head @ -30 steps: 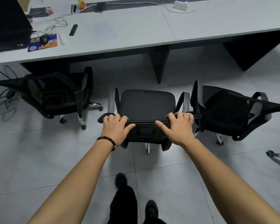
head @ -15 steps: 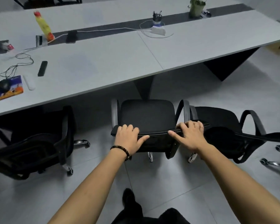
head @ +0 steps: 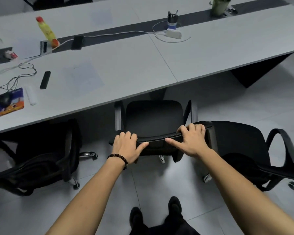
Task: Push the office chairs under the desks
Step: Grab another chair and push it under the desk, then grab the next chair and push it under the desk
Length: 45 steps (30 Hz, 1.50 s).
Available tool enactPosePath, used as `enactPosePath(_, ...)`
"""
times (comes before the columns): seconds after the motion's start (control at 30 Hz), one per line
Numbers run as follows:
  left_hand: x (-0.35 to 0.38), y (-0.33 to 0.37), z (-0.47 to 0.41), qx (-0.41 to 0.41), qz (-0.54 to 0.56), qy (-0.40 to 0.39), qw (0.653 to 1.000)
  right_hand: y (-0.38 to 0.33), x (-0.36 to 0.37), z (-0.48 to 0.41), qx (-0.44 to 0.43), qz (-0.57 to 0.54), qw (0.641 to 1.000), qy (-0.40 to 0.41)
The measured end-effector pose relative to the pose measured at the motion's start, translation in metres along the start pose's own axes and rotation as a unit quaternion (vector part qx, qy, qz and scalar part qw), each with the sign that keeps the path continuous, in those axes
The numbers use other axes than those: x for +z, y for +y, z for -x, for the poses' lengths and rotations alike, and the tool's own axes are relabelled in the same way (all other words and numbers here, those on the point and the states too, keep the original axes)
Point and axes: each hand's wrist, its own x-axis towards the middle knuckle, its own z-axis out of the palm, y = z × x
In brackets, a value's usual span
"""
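Note:
A black office chair [head: 154, 119] stands in front of me, its seat's front edge just at the rim of the long grey desk [head: 129, 68]. My left hand [head: 126, 145] grips the left end of its backrest top, a bead bracelet on the wrist. My right hand [head: 190, 141] grips the right end, index finger stretched along the rail. A second black chair [head: 41, 156] sits to the left, partly beneath the desk and turned sideways. A third black chair [head: 248, 150] stands to the right, out on the floor, its seat touching the middle chair's side.
On the desk lie a mouse on a colourful pad [head: 7, 102], a black remote [head: 45, 80], a yellow bottle [head: 47, 32], a white power strip [head: 173, 33] with cables, a pen cup [head: 172, 19] and a plant pot [head: 218, 5]. A dark desk leg [head: 255, 73] stands at right. My feet [head: 156, 212] are on grey tiles.
I have stepped forward with the middle chair; it rolled toward the desk until its seat reached the desk edge. Both hands kept their hold on the backrest.

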Motion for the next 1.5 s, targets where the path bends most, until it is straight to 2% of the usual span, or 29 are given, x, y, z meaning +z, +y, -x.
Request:
enactPosePath(0.37, 0.002, -0.040, 0.017, -0.118, 0.042, 0.012, 0.992, -0.049, 0.000, -0.038, -0.087, 0.003, 0.996, -0.031)
enactPosePath(0.53, 0.001, -0.064, 0.029, -0.127, 0.030, 0.005, 0.991, -0.069, 0.008, -0.037, -0.126, -0.007, 0.992, -0.015)
enactPosePath(0.93, 0.002, -0.050, 0.019, -0.135, 0.026, 0.021, 0.990, -0.056, 0.009, -0.048, -0.132, -0.038, 0.990, 0.017)
enactPosePath(1.1, 0.004, -0.058, 0.021, -0.122, 0.089, 0.026, 0.988, -0.059, 0.008, -0.046, -0.133, -0.056, 0.989, 0.009)
enactPosePath(1.23, 0.004, -0.052, 0.049, -0.104, 0.213, 0.100, 0.966, -0.052, 0.012, -0.031, -0.120, -0.080, 0.990, -0.001)
enactPosePath(1.33, -0.002, -0.039, 0.091, -0.131, 0.294, 0.166, 0.932, -0.044, 0.016, 0.011, -0.092, -0.179, 0.979, 0.027)
enactPosePath(1.43, 0.003, -0.018, 0.136, -0.201, 0.430, 0.156, 0.866, -0.033, 0.023, 0.077, -0.007, -0.275, 0.961, 0.038)
enactPosePath(1.5, 0.013, -0.006, 0.158, -0.212, 0.481, 0.119, 0.842, -0.027, 0.032, 0.123, 0.048, -0.295, 0.953, 0.053)
